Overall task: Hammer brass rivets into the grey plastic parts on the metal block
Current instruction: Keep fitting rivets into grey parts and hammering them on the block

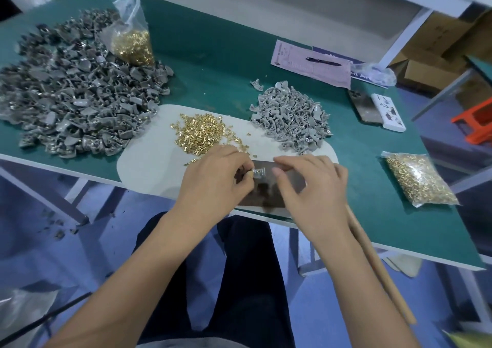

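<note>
A dark metal block point(277, 188) lies on a pale mat point(149, 172) at the table's near edge. On the block's far left stands a small grey plastic part point(258, 172). My left hand point(215, 180) pinches something small beside that part; it looks like a brass rivet. My right hand point(311, 188) hovers over the block's right side with fingers relaxed, holding nothing. Loose brass rivets point(199, 132) are heaped on the mat behind my left hand. A pile of light grey parts point(292, 116) sits behind the block.
A big heap of darker grey parts point(72, 92) fills the table's left, with a bag of rivets point(133, 41) on it. Another rivet bag point(420, 180) lies right. A wooden handle point(380, 270) slants under my right forearm. Paper, pen point(323, 61) and phone point(366, 105) sit behind.
</note>
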